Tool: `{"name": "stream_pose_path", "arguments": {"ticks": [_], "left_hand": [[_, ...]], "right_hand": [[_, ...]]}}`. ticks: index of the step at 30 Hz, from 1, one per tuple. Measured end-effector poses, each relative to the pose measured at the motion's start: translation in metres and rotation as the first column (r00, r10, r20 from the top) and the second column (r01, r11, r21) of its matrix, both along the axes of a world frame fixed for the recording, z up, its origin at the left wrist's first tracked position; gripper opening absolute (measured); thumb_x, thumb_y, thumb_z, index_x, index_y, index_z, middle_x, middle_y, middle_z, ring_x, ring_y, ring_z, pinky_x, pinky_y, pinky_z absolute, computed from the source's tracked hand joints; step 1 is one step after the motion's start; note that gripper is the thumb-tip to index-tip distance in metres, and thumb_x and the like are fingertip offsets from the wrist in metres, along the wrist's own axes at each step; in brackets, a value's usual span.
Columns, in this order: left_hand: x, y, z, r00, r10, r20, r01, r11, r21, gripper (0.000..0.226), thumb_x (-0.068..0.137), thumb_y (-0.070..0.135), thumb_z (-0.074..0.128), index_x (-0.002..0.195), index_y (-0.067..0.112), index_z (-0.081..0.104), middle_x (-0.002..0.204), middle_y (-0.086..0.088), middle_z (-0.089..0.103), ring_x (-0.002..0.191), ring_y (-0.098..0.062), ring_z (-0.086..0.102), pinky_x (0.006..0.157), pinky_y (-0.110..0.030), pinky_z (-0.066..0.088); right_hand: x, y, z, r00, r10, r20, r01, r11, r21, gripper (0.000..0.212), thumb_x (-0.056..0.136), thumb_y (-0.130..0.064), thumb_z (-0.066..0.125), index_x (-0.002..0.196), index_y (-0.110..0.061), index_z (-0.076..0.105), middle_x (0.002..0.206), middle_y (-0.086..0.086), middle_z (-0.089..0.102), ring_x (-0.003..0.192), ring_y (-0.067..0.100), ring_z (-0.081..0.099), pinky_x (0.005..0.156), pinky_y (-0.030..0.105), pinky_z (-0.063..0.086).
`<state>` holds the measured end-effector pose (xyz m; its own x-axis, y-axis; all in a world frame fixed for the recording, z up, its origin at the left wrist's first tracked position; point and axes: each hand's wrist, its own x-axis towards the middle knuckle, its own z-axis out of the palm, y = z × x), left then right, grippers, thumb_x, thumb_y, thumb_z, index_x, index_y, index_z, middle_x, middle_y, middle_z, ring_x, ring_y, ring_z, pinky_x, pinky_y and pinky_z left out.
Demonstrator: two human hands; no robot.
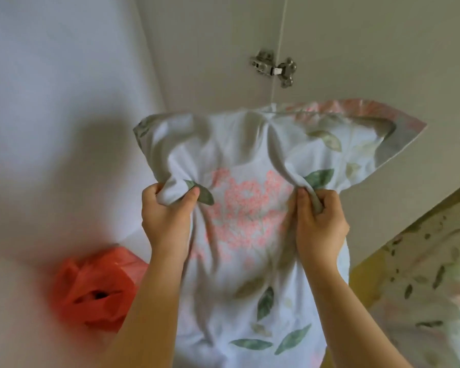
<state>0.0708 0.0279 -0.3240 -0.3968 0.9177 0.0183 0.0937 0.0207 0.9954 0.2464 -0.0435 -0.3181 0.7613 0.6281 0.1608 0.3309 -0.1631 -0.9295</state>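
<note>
Two hands hold one pale pillowcase (250,208) upright at centre frame, in front of a cabinet door (356,49). Print: pink flower cluster in the middle, green leaves scattered around it. Left hand (165,216) grips a bunched fold at the left edge, thumb on top of the cloth. Right hand (319,221) grips a gathered ridge at the right, fingers curled round it. Lower end of the pillowcase is cut off by the frame bottom; whether anything fills it cannot be told. Metal hinge (275,67) sits on the cabinet above. Orange plastic bag (96,290), blurred, lies lower left. Leaf-print bedding (430,274) at right, partly out of frame.
</note>
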Motion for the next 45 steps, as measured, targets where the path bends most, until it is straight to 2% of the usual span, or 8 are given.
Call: {"name": "stream_pose_path", "arguments": {"ticks": [6,13,19,24,28,38,41,45], "left_hand": [[0.070,-0.027,-0.022,0.971,-0.237,-0.028,0.232,0.966,-0.118,0.041,0.070,0.025,0.077,0.098,0.027,0.048,0.085,0.020,0.053,0.092,-0.017,0.056,0.081,-0.029,0.045],[0.158,-0.091,-0.046,0.890,-0.455,-0.019,0.440,0.871,-0.219,0.037,0.072,0.021,0.075,0.096,0.026,0.047,0.082,0.018,0.053,0.089,-0.020,0.056,0.076,-0.028,0.041],[0.225,-0.156,-0.055,0.825,-0.565,0.017,0.547,0.792,-0.272,0.036,0.072,0.020,0.075,0.096,0.022,0.049,0.089,0.004,0.058,0.089,-0.021,0.056,0.076,-0.029,0.041],[0.279,-0.208,-0.054,0.726,-0.687,0.038,0.671,0.694,-0.261,0.036,0.074,0.016,0.075,0.098,0.019,0.048,0.081,0.013,0.054,0.080,-0.015,0.054,0.074,-0.028,0.041],[0.319,-0.236,-0.050,0.632,-0.774,0.044,0.756,0.603,-0.254,0.038,0.072,0.019,0.076,0.099,0.021,0.049,0.085,0.010,0.055,0.085,-0.018,0.055,0.074,-0.029,0.041],[0.419,-0.237,-0.055,0.424,-0.903,0.076,0.884,0.394,-0.253,0.043,0.071,0.021,0.078,0.104,0.020,0.050,0.104,-0.002,0.060,0.095,-0.024,0.059,0.080,-0.034,0.048],[0.460,-0.217,-0.054,0.370,-0.923,0.103,0.909,0.336,-0.247,0.041,0.071,0.020,0.077,0.100,0.022,0.048,0.098,0.000,0.060,0.091,-0.023,0.059,0.080,-0.037,0.050],[0.517,-0.185,-0.048,0.289,-0.948,0.133,0.938,0.252,-0.240,0.040,0.073,0.015,0.076,0.099,0.021,0.046,0.084,0.010,0.055,0.077,-0.012,0.057,0.065,-0.027,0.047]], "right_hand": [[0.050,-0.062,-0.025,0.978,-0.207,-0.015,0.206,0.976,-0.076,0.021,0.093,-0.029,0.053,0.084,-0.010,0.053,0.063,-0.010,0.050,0.058,0.015,0.047,0.059,0.032,0.039],[0.111,-0.154,-0.050,0.897,-0.436,-0.072,0.421,0.892,-0.164,0.023,0.092,-0.030,0.053,0.083,-0.009,0.053,0.062,-0.009,0.049,0.071,0.023,0.050,0.057,0.032,0.034],[0.159,-0.234,-0.058,0.822,-0.568,-0.047,0.547,0.809,-0.213,0.026,0.093,-0.030,0.052,0.074,-0.014,0.046,0.058,-0.007,0.047,0.057,0.015,0.044,0.050,0.028,0.033],[0.191,-0.299,-0.056,0.735,-0.678,-0.028,0.655,0.719,-0.231,0.025,0.093,-0.029,0.051,0.075,-0.013,0.047,0.058,-0.008,0.045,0.054,0.006,0.041,0.050,0.025,0.032],[0.210,-0.337,-0.051,0.653,-0.758,-0.015,0.733,0.636,-0.242,0.027,0.094,-0.029,0.050,0.075,-0.010,0.046,0.058,-0.006,0.044,0.054,0.006,0.039,0.049,0.024,0.031],[0.267,-0.354,-0.049,0.475,-0.880,-0.001,0.848,0.459,-0.265,0.034,0.094,-0.031,0.049,0.064,-0.020,0.036,0.059,-0.007,0.045,0.055,0.004,0.040,0.047,0.024,0.029],[0.297,-0.335,-0.049,0.418,-0.908,0.005,0.881,0.404,-0.247,0.035,0.093,-0.031,0.050,0.063,-0.020,0.036,0.058,-0.006,0.045,0.055,0.006,0.040,0.047,0.024,0.030],[0.339,-0.301,-0.049,0.340,-0.940,0.006,0.910,0.328,-0.253,0.028,0.093,-0.031,0.051,0.075,-0.010,0.046,0.059,-0.006,0.046,0.059,0.017,0.044,0.049,0.029,0.031]]}}
